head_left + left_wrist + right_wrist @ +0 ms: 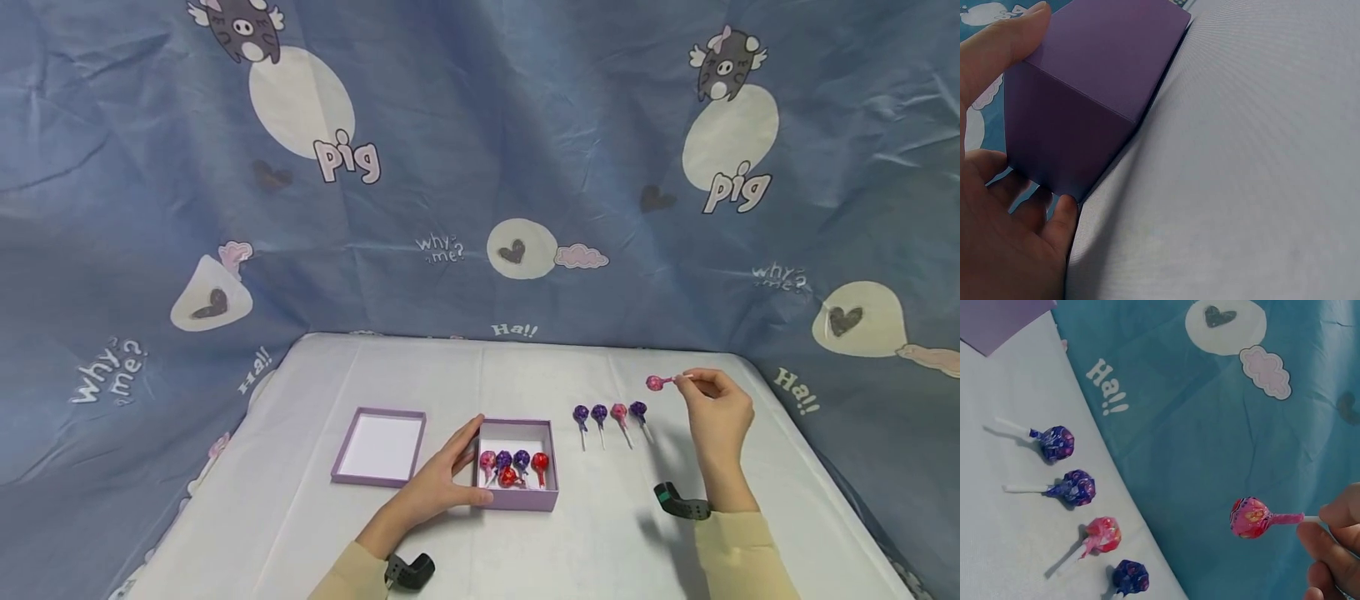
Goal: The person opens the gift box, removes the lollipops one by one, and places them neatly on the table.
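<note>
My right hand (717, 412) pinches a pink-wrapped lollipop (655, 382) by its white stick, held up over the right side of the table with the candy end pointing left. Below and left of it a row of lollipops lies on the cloth: two purple ones (1058, 443), a pink one (1102, 534) and another purple one (1130, 577). My left hand (442, 475) grips the left side of an open purple box (517, 500), thumb at the front corner and fingers along the far end of that side. Several pink, purple and red lollipops (540, 461) lie inside the box.
A shallow purple-edged lid (378, 446) with a white inside lies left of the box. The table has a white cloth (277, 433). Blue curtain (420, 292) with pig prints hangs behind it and along both sides.
</note>
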Motion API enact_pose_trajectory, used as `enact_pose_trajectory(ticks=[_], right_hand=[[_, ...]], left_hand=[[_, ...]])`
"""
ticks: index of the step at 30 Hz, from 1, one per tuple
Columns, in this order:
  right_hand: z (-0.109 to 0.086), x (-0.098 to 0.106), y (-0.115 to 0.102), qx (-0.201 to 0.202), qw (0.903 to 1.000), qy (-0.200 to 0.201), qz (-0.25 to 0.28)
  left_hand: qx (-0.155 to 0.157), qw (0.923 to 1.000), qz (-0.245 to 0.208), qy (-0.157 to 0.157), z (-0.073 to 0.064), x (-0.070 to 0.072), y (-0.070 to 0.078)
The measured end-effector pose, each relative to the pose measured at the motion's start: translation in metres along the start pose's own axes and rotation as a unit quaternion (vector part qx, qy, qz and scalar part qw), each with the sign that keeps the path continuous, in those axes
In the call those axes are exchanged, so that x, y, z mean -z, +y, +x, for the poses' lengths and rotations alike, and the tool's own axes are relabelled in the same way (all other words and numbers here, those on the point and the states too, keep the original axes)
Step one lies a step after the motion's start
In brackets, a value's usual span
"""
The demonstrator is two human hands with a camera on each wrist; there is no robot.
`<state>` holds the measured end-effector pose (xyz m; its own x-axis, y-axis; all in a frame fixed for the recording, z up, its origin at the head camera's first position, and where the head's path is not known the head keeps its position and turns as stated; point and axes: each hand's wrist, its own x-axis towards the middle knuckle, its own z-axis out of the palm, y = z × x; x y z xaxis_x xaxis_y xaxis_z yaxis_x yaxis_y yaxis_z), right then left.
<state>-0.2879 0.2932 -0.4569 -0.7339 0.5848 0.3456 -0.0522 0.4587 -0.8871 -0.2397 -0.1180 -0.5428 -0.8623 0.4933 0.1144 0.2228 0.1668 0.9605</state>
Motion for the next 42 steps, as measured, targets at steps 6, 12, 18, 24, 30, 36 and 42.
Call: enact_pose_trajectory(ticks=[6,12,18,24,30,36,42], right_hand=[[0.007,-0.001,0.004,0.012,0.9996,-0.012,-0.021],[0.008,0.002,0.008,0.019,0.9986,-0.016,-0.046],[0.008,0.002,0.022,0.031,0.9963,-0.025,-0.075],[0.011,-0.002,0.035,0.04,0.9938,-0.038,-0.096],[0.011,-0.003,0.042,0.04,0.9922,-0.048,-0.108],[0.008,-0.005,0.047,0.021,0.9928,-0.054,-0.105],[0.007,-0.006,0.05,0.011,0.9924,-0.06,-0.106]], left_hand=[[-0.001,1.0,0.0,0.005,0.001,0.0,0.0],[0.0,1.0,0.0,0.0,0.0,-0.001,-0.002],[0.009,1.0,0.0,0.001,0.0,0.0,0.0],[0.012,0.9999,0.002,0.001,-0.001,0.0,0.001],[0.006,1.0,0.002,0.0,0.001,-0.001,-0.001],[0.006,1.0,-0.001,-0.001,0.0,-0.001,-0.001],[0.007,1.0,0.002,0.0,0.001,-0.001,-0.001]])
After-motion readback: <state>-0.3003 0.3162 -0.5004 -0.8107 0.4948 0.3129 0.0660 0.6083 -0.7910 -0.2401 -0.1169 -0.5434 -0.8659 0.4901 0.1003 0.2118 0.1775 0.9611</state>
